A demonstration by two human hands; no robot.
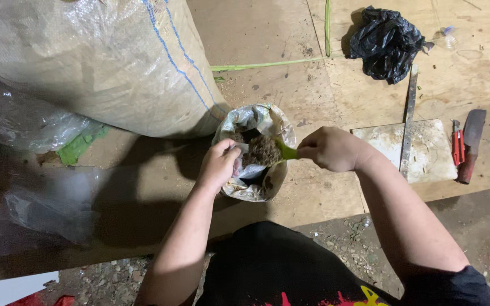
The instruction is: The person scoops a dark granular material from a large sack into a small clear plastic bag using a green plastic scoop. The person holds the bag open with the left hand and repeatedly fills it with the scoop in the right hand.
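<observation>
A big woven sack (103,62) lies on the wooden surface (324,198), up and to the left of the small bag (256,152). Clear plastic (46,209) lies far left of the small bag. The left hand (218,164) pinches the small bag's left edge. The small bag sits open and holds dark soil. The right hand (330,149), just right of the small bag, grips a green scoop (284,151) heaped with soil over the bag's mouth. Farther right are a white board (426,148), a red cutter (458,143) and a knife (472,144). A black bag (387,42) lies above them.
</observation>
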